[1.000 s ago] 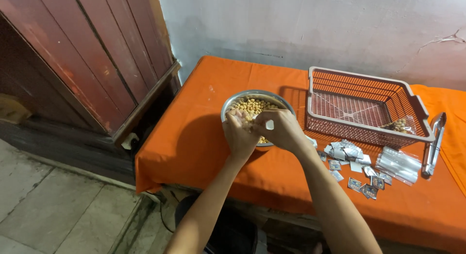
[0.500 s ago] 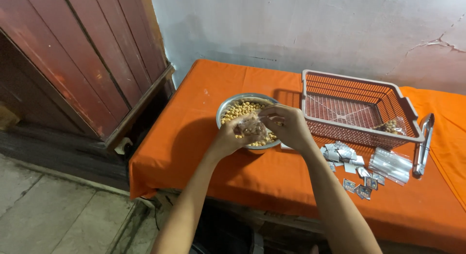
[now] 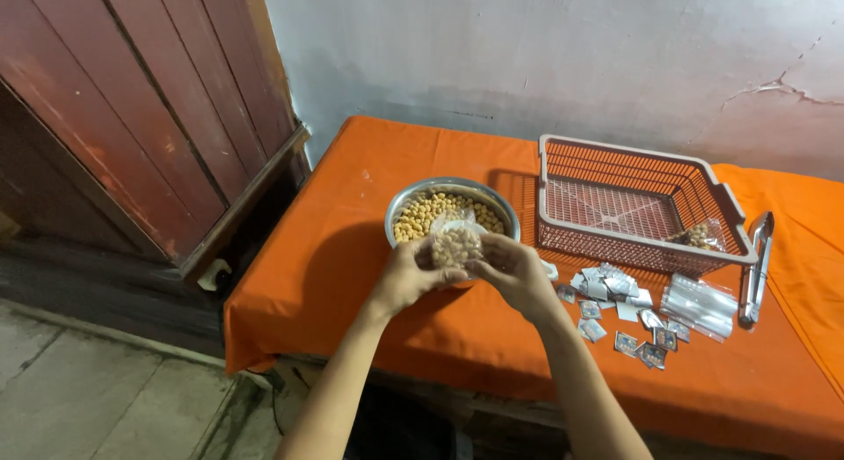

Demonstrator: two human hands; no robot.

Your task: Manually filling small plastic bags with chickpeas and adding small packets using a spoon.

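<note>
Both the left hand (image 3: 406, 277) and right hand (image 3: 516, 271) grip the small clear bag (image 3: 456, 244) of nuts (mouth up); keep it upright over the steel bowl (image 3: 400, 209).

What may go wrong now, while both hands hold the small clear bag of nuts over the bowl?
1. The small clear bag looks full, with its top open between the left hand and the right hand; tilting it may spill nuts onto the orange cloth.
2. The metal bowl sits just under the hands; a bump could scatter its contents.
</note>
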